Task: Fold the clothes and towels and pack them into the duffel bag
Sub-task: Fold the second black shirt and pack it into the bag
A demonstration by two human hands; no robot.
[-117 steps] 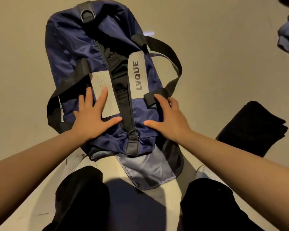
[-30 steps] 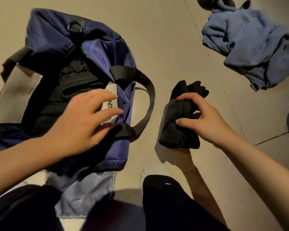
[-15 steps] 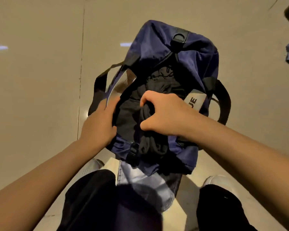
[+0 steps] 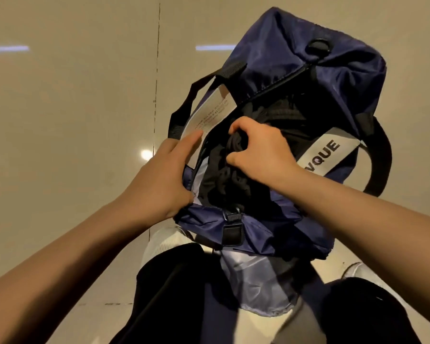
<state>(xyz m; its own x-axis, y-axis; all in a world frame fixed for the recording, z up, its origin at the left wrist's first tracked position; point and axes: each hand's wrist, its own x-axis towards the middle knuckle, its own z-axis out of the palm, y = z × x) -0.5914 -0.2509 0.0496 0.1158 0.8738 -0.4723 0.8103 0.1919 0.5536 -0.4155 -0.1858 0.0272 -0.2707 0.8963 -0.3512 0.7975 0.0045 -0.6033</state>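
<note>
Beige glossy tiled floor (image 4: 72,170): carries everything; dark grout line runs top to bottom left of centre, light glare spots on the tiles.

Navy blue nylon duffel bag (image 4: 283,58): lies on the floor right of the grout line, near end just in front of the person's knees, top zip open, mouth spread. Black webbing carry handles (image 4: 380,155) loop out on both sides. Grey label panel reading "VQUE" (image 4: 329,152) on the right flap; pale printed label panel (image 4: 209,112) on the left flap. Pale lining visible inside the left wall.

Person's black trousers (image 4: 174,294): both legs at the bottom edge of the view, a pale sheet of fabric (image 4: 253,281) between them under the bag's near end.

Left hand (image 4: 164,175): grasps the left rim of the bag's mouth, index finger laid along the printed label, thumb inside the rim.

Right hand (image 4: 261,150): fingers curled round a folded black garment (image 4: 233,147), gripping it inside the bag's mouth.

Black garment: partly within the open bag, over other dark contents; individual items below cannot be told apart.

Black D-ring strap tab (image 4: 231,229): at the bag's near end.
</note>
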